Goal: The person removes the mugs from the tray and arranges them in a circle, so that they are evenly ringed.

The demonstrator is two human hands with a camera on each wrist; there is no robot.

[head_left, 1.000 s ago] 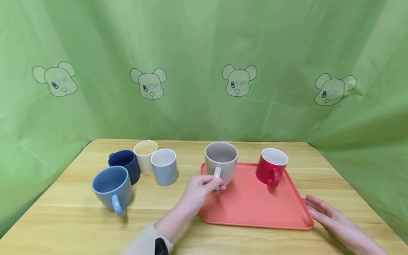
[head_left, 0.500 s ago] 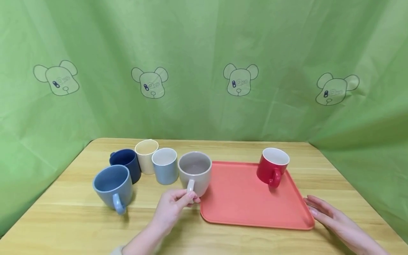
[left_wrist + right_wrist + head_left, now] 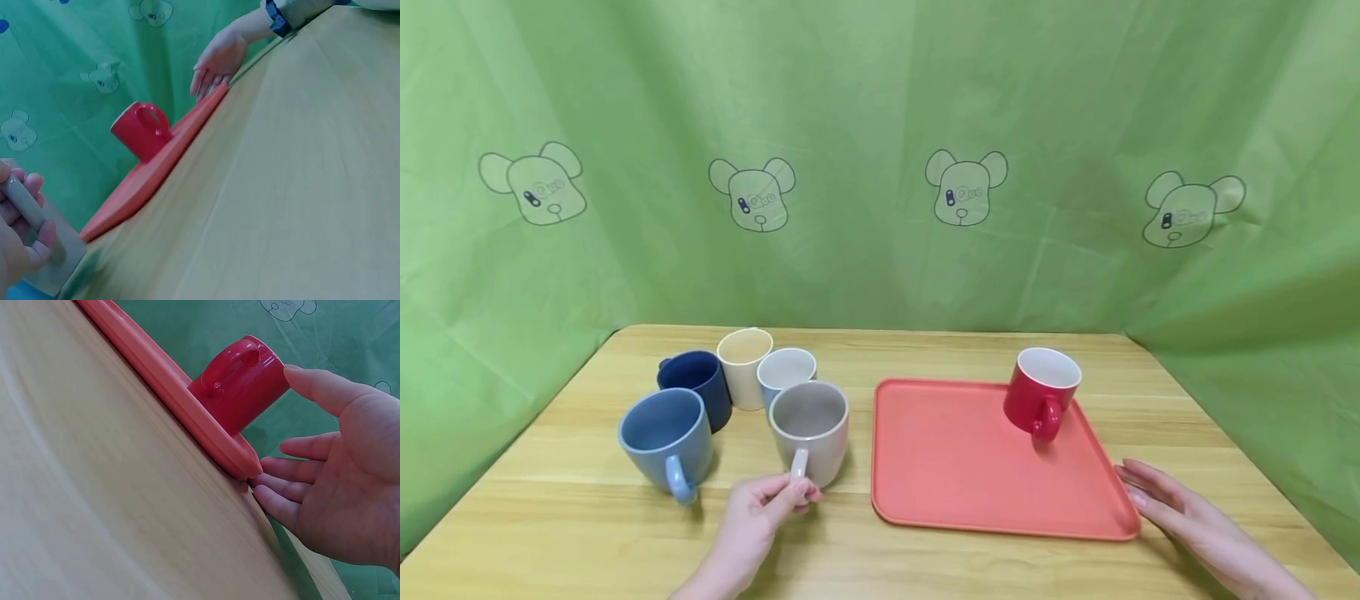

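Backdrop: green cloth (image 3: 880, 125) printed with bear heads hangs behind and to both sides of a wooden table (image 3: 925, 558).
Left hand (image 3: 760, 508): near the table's front edge, left of centre; thumb and fingers pinch the handle of the grey mug (image 3: 810, 429). The left wrist view shows the fingers curled round that handle.
Grey mug: upright on the table, just left of the tray's left edge and apart from it, handle turned to the front edge. Whether its base rests fully on the wood I cannot tell.
Tray (image 3: 970, 475): coral, flat on the table right of centre, its right side running toward the table's right edge.
Red mug (image 3: 1041, 392): upright at the tray's far right corner, handle toward the front.
Right hand (image 3: 1180, 512): spread flat, palm down on the table near the right front corner, fingers straight; the right wrist view shows the fingertips touching the tray's near right corner, holding nothing.
Other mugs: a blue mug (image 3: 666, 437) stands left of the grey one, handle to the front; behind it a navy mug (image 3: 696, 383), a cream mug (image 3: 745, 362) and a pale blue cup (image 3: 786, 371) cluster toward the far left corner, the cup just behind the grey mug.
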